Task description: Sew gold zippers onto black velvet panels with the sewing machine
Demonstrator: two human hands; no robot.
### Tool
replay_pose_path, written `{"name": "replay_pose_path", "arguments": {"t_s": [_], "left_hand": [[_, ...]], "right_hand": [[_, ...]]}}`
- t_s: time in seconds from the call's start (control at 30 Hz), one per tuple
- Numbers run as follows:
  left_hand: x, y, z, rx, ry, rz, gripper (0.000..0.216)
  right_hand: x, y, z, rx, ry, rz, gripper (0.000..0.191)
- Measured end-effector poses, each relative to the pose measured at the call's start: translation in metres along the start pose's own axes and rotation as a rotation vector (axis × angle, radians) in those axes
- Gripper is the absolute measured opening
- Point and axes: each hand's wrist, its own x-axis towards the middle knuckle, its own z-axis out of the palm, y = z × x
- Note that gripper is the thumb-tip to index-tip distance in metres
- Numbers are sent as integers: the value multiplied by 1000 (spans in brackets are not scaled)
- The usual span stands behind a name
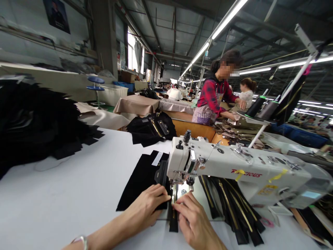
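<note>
My left hand [147,205] lies flat on a black fabric piece [140,180] on the white sewing table [65,194], fingertips pressing its edge beside the needle. My right hand [194,218] pinches a black zipper strip [173,222] just in front of the presser foot [174,183]. The white sewing machine [234,170] stretches to the right above both hands. A white label [157,159] sits on the fabric's far end.
A heap of black fabric pieces [39,125] fills the table's left. Several black zippers with gold teeth [234,208] lie under the machine arm. A black bundle [152,128] rests at the table's back. A person in a red plaid shirt [215,100] works at another table behind.
</note>
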Motion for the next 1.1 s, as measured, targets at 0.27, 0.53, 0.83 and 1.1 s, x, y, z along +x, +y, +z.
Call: {"name": "replay_pose_path", "arguments": {"t_s": [0.27,0.53,0.83,1.1], "left_hand": [[-1,-3,7,96,60,164,34],[1,2,3,216,38,225,26],[4,0,5,247,15,202,28],[9,0,3,244,28,154,25]], "right_hand": [[2,-2,-1,-7,-17,-12,33],[0,-1,0,-26,-32,-6,32],[1,-1,1,-35,-44,34,35],[3,-1,1,-62,-37,68,42]]}}
